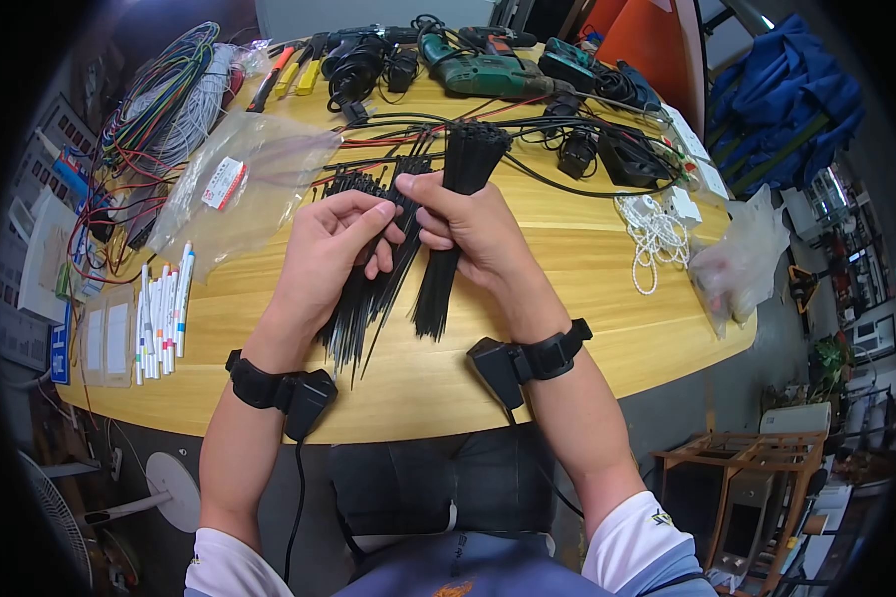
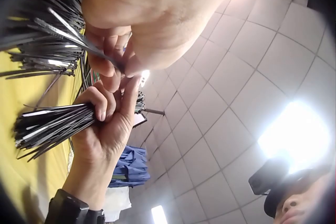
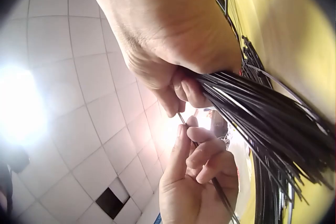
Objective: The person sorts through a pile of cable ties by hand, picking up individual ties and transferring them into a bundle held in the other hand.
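Observation:
My right hand [image 1: 478, 229] grips a thick bundle of black cable ties [image 1: 436, 289], heads up, over the table. Beside it my left hand [image 1: 336, 244] pinches a few thin black ties [image 2: 79, 40] between thumb and fingertips. The two hands' fingertips nearly meet; whether they touch I cannot tell. Under and behind the left hand, more loose black ties [image 1: 353, 318] lie spread on the table. In the right wrist view the bundle [image 3: 262, 113] fans out from the right hand [image 3: 173, 40], and the left hand [image 3: 197, 182] holds a thin tie.
A clear plastic bag [image 1: 269, 164] and several markers [image 1: 164, 308] lie at the left, coiled wires [image 1: 174, 99] behind them. Power tools [image 1: 488, 75] stand along the back edge. White cord [image 1: 652, 234] and a plastic bag [image 1: 742, 259] are at the right.

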`<state>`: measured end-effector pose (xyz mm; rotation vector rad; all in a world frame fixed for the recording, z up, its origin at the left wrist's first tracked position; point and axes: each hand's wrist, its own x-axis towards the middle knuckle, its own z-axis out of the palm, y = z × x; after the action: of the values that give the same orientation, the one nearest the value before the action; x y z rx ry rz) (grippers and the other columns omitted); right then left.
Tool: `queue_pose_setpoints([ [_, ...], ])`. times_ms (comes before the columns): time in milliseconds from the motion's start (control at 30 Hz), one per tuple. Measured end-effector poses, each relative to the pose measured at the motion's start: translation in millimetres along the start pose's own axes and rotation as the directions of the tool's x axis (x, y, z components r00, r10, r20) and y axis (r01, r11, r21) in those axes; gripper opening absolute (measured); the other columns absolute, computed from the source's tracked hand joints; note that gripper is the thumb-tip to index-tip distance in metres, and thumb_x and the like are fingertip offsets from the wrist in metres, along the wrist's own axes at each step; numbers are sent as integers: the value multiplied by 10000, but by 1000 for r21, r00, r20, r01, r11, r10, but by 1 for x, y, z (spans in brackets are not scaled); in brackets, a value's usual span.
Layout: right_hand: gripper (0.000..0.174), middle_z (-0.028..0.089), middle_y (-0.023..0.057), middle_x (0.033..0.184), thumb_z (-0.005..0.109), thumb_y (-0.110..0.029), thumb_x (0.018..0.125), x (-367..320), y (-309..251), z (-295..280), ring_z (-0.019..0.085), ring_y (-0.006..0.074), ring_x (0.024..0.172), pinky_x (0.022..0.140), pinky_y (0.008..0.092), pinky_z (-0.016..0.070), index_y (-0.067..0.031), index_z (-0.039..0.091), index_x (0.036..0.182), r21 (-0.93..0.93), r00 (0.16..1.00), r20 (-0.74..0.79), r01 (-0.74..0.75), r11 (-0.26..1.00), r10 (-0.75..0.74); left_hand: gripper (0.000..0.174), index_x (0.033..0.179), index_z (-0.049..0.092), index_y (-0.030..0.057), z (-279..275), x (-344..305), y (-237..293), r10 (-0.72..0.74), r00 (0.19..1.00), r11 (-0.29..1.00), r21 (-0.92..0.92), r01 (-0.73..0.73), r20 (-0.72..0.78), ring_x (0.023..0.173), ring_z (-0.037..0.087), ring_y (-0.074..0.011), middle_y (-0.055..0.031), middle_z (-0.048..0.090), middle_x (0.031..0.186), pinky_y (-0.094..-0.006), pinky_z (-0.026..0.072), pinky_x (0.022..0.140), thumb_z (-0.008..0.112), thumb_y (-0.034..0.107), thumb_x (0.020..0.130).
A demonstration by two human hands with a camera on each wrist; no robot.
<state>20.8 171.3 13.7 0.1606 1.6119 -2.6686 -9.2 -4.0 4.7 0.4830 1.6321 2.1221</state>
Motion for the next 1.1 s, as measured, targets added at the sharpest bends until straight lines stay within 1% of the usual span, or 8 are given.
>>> queue_pose_setpoints([
  [267, 153, 473, -57, 574, 741, -114, 856, 1, 1, -1, 356, 25, 448, 424, 215, 251, 2, 641, 858, 23, 999, -18, 36, 999, -35, 188, 998, 641, -44, 2, -2, 3, -25, 999, 1000, 4, 25, 20, 598, 616, -96, -81, 669, 787, -206, 465, 516, 616, 140, 966],
  [367, 144, 432, -77, 598, 710, -112, 891, -2, -2, 1, 337, 8, 461, 421, 202, 236, -41, 604, 825, 1, 1000, 3, 17, 1000, -17, 192, 997, 642, -44, 3, -2, 3, -20, 1000, 1000, 5, 20, 23, 601, 616, -95, -79, 668, 787, -207, 467, 518, 616, 144, 967],
  [567, 150, 482, -53, 571, 741, -119, 860, -3, 0, 2, 368, 22, 452, 420, 215, 242, -7, 646, 832, -5, 999, 38, 2, 1000, -2, 199, 1002, 643, -47, 3, -2, 3, -21, 999, 1000, 3, 21, 24, 601, 613, -94, -77, 668, 787, -207, 469, 520, 614, 147, 969],
  [667, 154, 467, -56, 565, 741, -115, 859, -4, -2, 4, 357, 24, 445, 419, 216, 241, -12, 633, 819, -11, 999, 0, 34, 999, -34, 212, 1015, 649, -46, 5, -3, 4, -39, 999, 999, 3, 39, 35, 591, 605, -94, -66, 657, 778, -206, 471, 518, 601, 157, 977],
  [900, 155, 448, -63, 595, 749, -83, 849, 2, -8, -5, 346, 26, 444, 417, 211, 249, -33, 602, 835, 164, 966, -193, 203, 965, -170, 231, 1007, 673, -74, 8, -5, 6, -94, 992, 992, 87, 87, 83, 581, 606, -88, -68, 664, 762, -201, 468, 518, 602, 143, 973],
  [1033, 226, 452, -64, 624, 775, -154, 858, 1, -5, -1, 344, 26, 447, 412, 211, 252, -71, 569, 812, 262, 983, -116, 166, 950, -140, 232, 1006, 672, -77, 8, -6, 6, -75, 993, 993, 104, 64, 97, 577, 609, -87, -71, 667, 765, -201, 465, 508, 599, 141, 973],
  [1067, 273, 438, -71, 619, 777, -199, 864, 0, -4, 1, 338, 27, 446, 411, 212, 251, -90, 545, 771, 246, 986, -96, 154, 957, -134, 232, 1006, 672, -77, 9, -7, 8, -77, 992, 992, 109, 66, 102, 574, 608, -86, -72, 667, 763, -200, 464, 505, 599, 141, 973],
  [1100, 269, 424, -67, 619, 767, -224, 872, -2, -3, 3, 329, 27, 455, 414, 211, 247, -83, 553, 790, 224, 989, -93, 129, 966, -111, 232, 1006, 673, -76, 9, -7, 9, -81, 991, 991, 115, 68, 107, 571, 608, -86, -72, 668, 760, -200, 463, 503, 599, 141, 972],
])
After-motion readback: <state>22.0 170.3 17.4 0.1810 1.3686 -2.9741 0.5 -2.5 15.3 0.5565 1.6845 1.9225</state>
